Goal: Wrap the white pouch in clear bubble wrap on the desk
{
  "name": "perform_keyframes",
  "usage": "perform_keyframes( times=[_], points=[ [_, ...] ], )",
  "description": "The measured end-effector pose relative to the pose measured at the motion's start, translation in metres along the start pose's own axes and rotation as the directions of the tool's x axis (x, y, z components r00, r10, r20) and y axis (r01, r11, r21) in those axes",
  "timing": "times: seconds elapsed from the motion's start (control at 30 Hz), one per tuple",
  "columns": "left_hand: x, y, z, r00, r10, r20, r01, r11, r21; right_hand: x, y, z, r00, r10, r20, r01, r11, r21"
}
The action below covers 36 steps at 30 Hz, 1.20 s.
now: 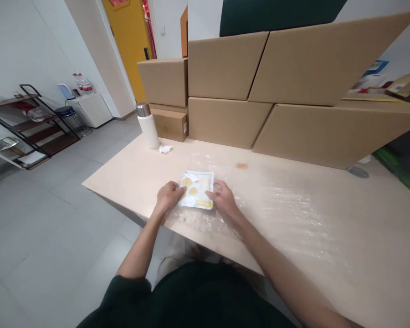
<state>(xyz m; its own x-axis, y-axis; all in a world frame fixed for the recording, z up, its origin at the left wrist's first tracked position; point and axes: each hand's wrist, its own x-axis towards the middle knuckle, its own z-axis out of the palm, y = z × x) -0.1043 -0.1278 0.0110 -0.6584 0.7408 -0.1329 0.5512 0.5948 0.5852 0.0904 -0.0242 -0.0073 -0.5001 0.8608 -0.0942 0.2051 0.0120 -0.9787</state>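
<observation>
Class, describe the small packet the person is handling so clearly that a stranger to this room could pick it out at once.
Start at the wall of stacked cardboard boxes, then come forward across the pale table to its near edge. There, on a sheet of clear bubble wrap, lies a flat square packet between the left hand and right hand. Its shiny silvery-white face with yellow round spots is unlike anything else there.

left hand [167,195], right hand [222,198], fingers curled

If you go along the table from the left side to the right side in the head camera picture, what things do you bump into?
White bottle → crumpled white scrap → left hand → silvery packet with yellow spots → right hand → orange stain → sheet of bubble wrap.
</observation>
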Motion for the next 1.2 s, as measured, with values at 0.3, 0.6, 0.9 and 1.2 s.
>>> perform_keyframes(
  times=[0.3, 0.6, 0.9, 1.2],
  points=[
    [-0.005, -0.002, -0.002, 0.999, 0.048, 0.008, -0.047, 0.993, -0.108, -0.019, 0.006, -0.001, 0.992, 0.112, 0.063, -0.123, 0.968, 0.221],
    [-0.003, -0.012, 0.001, 0.999, 0.039, 0.023, -0.029, 0.945, -0.327, 0.0, 0.001, -0.01, 0.972, 0.023, 0.233, -0.05, 0.992, 0.114],
    [-0.024, 0.026, -0.014, 0.977, 0.207, 0.056, -0.15, 0.847, -0.509, -0.04, -0.011, 0.0, 0.907, -0.343, 0.244, 0.409, 0.857, -0.314],
    [-0.057, 0.108, 0.014, 0.75, 0.626, 0.215, -0.546, 0.768, -0.334, -0.063, -0.009, -0.039, 0.98, 0.14, 0.144, -0.19, 0.879, 0.438]
  ],
)
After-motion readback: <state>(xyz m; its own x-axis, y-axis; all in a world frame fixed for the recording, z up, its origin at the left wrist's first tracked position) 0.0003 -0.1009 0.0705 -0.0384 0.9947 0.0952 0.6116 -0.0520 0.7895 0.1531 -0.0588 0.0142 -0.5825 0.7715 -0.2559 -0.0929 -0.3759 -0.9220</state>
